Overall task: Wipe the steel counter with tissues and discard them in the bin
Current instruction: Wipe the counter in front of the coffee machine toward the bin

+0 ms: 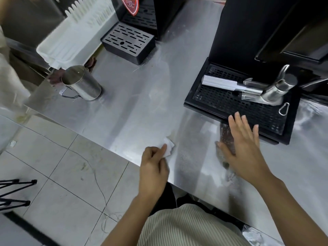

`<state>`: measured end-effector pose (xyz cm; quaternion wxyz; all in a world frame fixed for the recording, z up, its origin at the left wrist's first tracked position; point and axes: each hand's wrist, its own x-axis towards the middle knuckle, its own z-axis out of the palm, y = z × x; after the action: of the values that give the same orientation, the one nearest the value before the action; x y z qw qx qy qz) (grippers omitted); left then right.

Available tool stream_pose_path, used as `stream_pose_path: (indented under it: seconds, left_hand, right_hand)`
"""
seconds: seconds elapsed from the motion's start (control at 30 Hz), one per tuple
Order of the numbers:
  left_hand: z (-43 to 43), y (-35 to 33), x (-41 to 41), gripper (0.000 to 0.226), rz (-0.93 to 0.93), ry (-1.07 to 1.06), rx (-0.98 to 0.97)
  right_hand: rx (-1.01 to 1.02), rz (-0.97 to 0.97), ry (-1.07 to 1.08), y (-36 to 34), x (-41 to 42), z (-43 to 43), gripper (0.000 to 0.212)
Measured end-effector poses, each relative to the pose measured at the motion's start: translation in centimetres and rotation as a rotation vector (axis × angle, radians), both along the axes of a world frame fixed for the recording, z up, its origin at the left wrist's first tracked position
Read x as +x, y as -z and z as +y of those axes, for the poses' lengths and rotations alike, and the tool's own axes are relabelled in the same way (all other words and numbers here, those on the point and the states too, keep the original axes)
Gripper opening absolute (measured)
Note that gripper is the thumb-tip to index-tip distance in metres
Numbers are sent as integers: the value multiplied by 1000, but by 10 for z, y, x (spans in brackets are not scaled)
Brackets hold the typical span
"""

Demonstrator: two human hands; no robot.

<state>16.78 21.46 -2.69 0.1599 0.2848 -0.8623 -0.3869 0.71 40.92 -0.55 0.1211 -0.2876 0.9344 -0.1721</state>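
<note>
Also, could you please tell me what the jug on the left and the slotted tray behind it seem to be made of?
The jug looks like polished stainless steel: its grey wall is shiny with bright reflections. The slotted tray has a matte grey top, possibly brushed metal or plastic, on a black, probably plastic base; the look leaves that open.

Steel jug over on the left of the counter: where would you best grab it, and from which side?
By its loop handle, which juts from the steel jug toward the front edge of the counter. Come from that near side, fingers through the loop; the body is smooth, round and wide, so probably slippier to clasp.
</note>
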Motion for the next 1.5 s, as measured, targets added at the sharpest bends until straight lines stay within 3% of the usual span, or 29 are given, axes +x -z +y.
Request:
stream_pose_path:
  seconds: [0.2,0.37,0.6,0.67,0.8,1.0,1.17,1.23,1.37,1.5]
  left_hand:
    - [-76,-9,-6,26,-45,-387,-22]
    - [-50,3,-7,34,-53,-279,-75]
    - [67,-5,-4,36,17,-94,84]
    - [46,-9,-6,31,32,-217,119]
    - [-23,-11,-15,25,-23,-450,-7]
    - [-2,7,-28,34,-29,-331,-71]
    - [57,-6,-20,35,-16,17,54]
    - [39,-13,-23,30,-21,-52,124]
    - [-34,-13,-44,26,-64,-334,11]
    - [-45,-2,-56,37,-88,-257,-71]
  right_hand:
    - [3,-15,-48,5,-4,5,80]
    - [-21,-19,-62,7,-5,6,80]
    - [-37,-59,-86,4,-7,8,79]
    - [-39,-67,-87,3,-8,7,79]
    - [-24,-55,-93,3,-8,8,81]
    - [-40,-58,-81,3,-8,7,84]
    - [-69,-89,-73,4,-8,8,85]
    - [-90,-97,-65,4,-8,8,84]
    - [-105,-85,-49,6,-7,7,83]
    - [-137,-80,-24,7,-7,6,81]
